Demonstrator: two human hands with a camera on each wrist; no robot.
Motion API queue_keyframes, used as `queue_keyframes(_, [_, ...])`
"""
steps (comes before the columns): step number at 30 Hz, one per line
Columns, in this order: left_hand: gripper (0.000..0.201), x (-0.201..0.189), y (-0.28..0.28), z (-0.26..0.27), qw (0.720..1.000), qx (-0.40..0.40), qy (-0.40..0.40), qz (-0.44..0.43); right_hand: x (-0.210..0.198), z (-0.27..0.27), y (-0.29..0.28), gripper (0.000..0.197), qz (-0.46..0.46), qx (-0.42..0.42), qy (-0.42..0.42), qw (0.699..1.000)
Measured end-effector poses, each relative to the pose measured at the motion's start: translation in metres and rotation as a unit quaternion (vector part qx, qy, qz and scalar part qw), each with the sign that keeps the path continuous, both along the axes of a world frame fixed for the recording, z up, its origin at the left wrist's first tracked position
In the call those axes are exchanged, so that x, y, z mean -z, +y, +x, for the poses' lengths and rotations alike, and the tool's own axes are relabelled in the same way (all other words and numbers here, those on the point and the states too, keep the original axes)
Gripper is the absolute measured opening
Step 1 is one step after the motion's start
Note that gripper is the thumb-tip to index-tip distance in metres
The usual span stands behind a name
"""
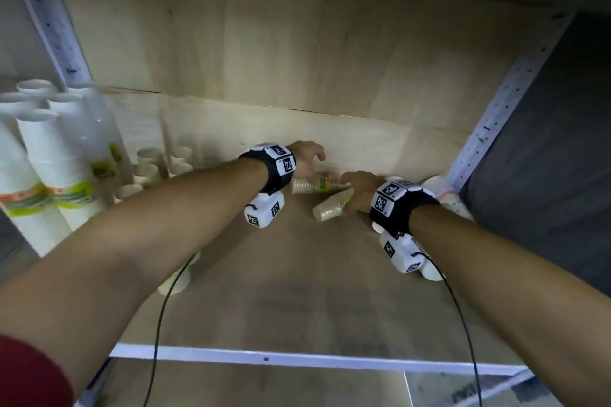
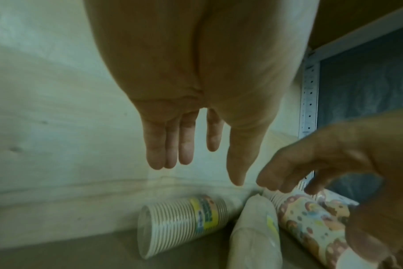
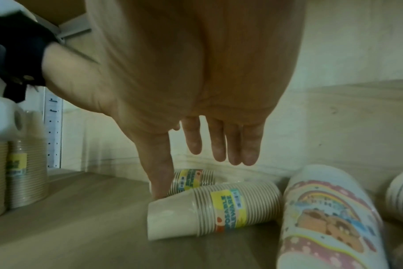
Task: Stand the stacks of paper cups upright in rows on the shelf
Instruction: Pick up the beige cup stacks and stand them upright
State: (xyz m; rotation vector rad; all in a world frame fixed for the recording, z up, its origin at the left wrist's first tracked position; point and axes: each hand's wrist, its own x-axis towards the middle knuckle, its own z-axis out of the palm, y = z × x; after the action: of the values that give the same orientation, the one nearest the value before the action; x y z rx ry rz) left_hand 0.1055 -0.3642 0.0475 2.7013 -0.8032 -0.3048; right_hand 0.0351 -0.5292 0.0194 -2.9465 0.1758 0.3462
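Observation:
Two short beige cup stacks with yellow labels lie on their sides at the back of the wooden shelf [image 1: 297, 291]. The far stack [image 1: 317, 184] [image 2: 182, 223] [image 3: 191, 179] lies along the back wall. The near stack [image 1: 330, 210] [image 3: 214, 209] lies angled in front of it. My left hand [image 1: 309, 158] [image 2: 203, 172] hovers over the far stack with straight fingers, holding nothing. Over the near stack hangs my right hand [image 1: 357, 192] [image 3: 196, 176], fingers straight and thumb pointing down beside the stack's closed end. Whether the thumb touches it is unclear.
Tall white stacks [image 1: 59, 155] and beige stacks [image 1: 152, 165] [image 3: 23, 172] stand upright at the left. Patterned stacks [image 1: 443, 195] [image 3: 329, 218] lie at the right by the metal post [image 1: 489, 129]. Another beige stack [image 1: 175, 281] lies under my left forearm, a white one [image 1: 433, 271] under my right wrist.

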Motion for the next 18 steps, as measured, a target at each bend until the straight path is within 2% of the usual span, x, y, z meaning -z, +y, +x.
queue_keyframes(4, [0.063,0.021,-0.011,0.009,1.000,-0.006,0.006,-0.010,0.006,0.001,0.007,0.078,-0.008,-0.022,-0.009,1.000])
queue_keyframes(11, [0.064,0.044,-0.015,0.018,1.000,-0.030,-0.008,-0.001,0.018,0.017,0.008,0.076,-0.040,-0.016,0.018,0.999])
queue_keyframes(13, [0.057,0.048,-0.015,0.020,0.999,-0.024,-0.015,0.016,0.030,0.024,0.007,0.073,-0.054,-0.009,0.022,0.998])
queue_keyframes(16, [0.057,0.052,-0.017,0.023,0.999,-0.021,-0.024,0.029,0.079,0.065,-0.019,0.071,-0.045,-0.008,0.016,0.999])
queue_keyframes(18, [0.056,0.055,-0.018,0.026,0.999,-0.020,-0.033,0.029,0.071,0.056,-0.015,0.071,-0.066,-0.038,0.006,0.997])
